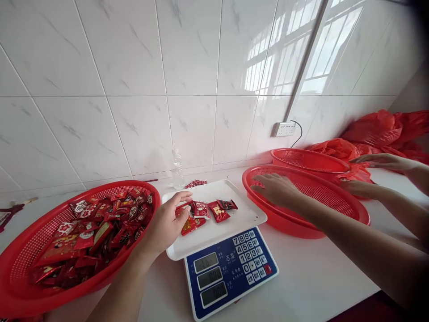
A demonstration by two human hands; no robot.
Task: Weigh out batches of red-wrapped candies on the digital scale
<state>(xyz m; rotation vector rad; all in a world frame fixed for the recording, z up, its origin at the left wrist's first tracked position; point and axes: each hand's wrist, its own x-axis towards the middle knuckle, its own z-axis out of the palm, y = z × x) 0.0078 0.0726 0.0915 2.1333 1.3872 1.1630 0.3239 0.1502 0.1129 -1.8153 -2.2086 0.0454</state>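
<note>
My left hand [170, 219] is over the left side of the white scale tray [241, 223], fingers and thumb apart and curved beside small red snack packets [201, 210]. I cannot tell whether it touches the nearest one. Farther right on the tray lie another red packet [219, 211] and a darker packet [228, 204]. Below the tray is the scale's blue panel [231, 273] with keys and three displays. My right hand [278, 190], fingers stretched out and holding nothing, hovers over the near red perforated basket [335, 205].
At left stands a red basket [20, 268] heaped with red packets. A clear plastic bottle [177, 169] is behind the tray. Another red basket [308, 161] and red plastic bags [372, 129] sit at the back right. Another person's hands [382, 162] reach in from the right.
</note>
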